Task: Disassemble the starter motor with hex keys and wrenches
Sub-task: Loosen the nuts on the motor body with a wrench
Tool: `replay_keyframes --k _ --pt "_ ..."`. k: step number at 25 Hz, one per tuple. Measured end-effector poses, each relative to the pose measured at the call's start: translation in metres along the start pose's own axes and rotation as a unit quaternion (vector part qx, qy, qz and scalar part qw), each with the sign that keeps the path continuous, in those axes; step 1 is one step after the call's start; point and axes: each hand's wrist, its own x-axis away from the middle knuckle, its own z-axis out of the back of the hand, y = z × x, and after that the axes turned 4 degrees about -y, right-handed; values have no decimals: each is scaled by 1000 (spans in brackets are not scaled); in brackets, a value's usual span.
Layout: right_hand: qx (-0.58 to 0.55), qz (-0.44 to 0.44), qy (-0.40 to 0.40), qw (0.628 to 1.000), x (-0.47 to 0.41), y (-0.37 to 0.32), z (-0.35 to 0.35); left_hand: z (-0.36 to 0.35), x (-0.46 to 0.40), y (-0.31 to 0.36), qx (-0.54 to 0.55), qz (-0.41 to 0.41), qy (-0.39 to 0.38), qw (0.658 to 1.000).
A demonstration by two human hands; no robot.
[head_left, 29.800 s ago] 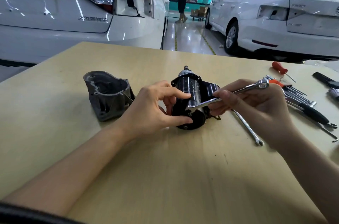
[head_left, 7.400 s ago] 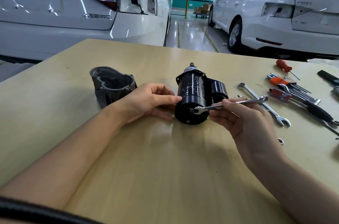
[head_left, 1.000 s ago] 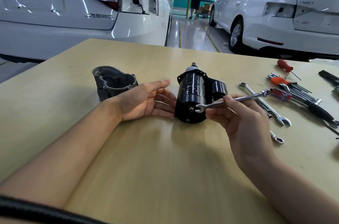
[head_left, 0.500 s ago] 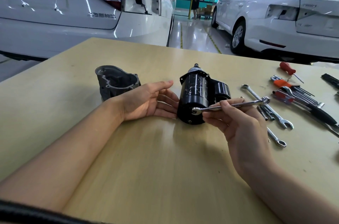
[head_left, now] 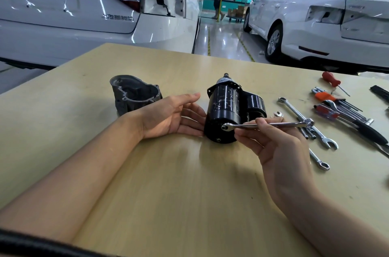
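Black starter motor (head_left: 226,112) lies on its side mid-table (head_left: 168,193), end cap toward the camera. Left hand (head_left: 170,117) is flat-open, palm turned to the motor, fingertips touching its left side, holding nothing. Right hand (head_left: 271,141) pinches a chrome wrench (head_left: 267,124) by the shaft; the wrench's ring end sits on a bolt at the motor's end face. Grey metal housing (head_left: 132,97) stands left of the motor, cavity facing up, nothing visible inside. Loose wrenches (head_left: 309,123), hex keys (head_left: 345,107) and a red-handled screwdriver (head_left: 331,82) lie on the table at right. 2 white cars (head_left: 84,15) behind.
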Motion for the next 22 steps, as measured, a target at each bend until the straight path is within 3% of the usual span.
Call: replay_keyframes --k 3,6,9,11,13,16,17,18,19,22 --pt "17 12 -14 1000 0 2 1 0 0 0 -3 0 0 1000" --pt "95 81 -34 992 1 1 -1 -2 1 1 -7 0 0 1000" --pt "253 225 -88 937 -1 -3 -11 -3 2 0 -9 -2 4 1000" --pt "386 327 -151 849 -4 -6 -21 -5 3 1 -11 -9 6 1000" --pt "513 402 -222 725 -7 -7 -33 -8 4 3 -12 -12 4 1000" --pt "676 434 -277 528 -4 3 -47 -12 6 6 -46 9 20 999" --pt "705 438 -276 485 -3 6 -49 -13 7 6 -63 14 24 998" --pt "711 450 -271 468 -3 7 -49 -13 7 7 -73 17 30 997" --pt "696 469 -266 475 -3 5 -46 -14 7 7 -73 20 37 996" --pt "578 525 -250 573 -8 -9 -28 -20 6 10 -44 20 84 995"
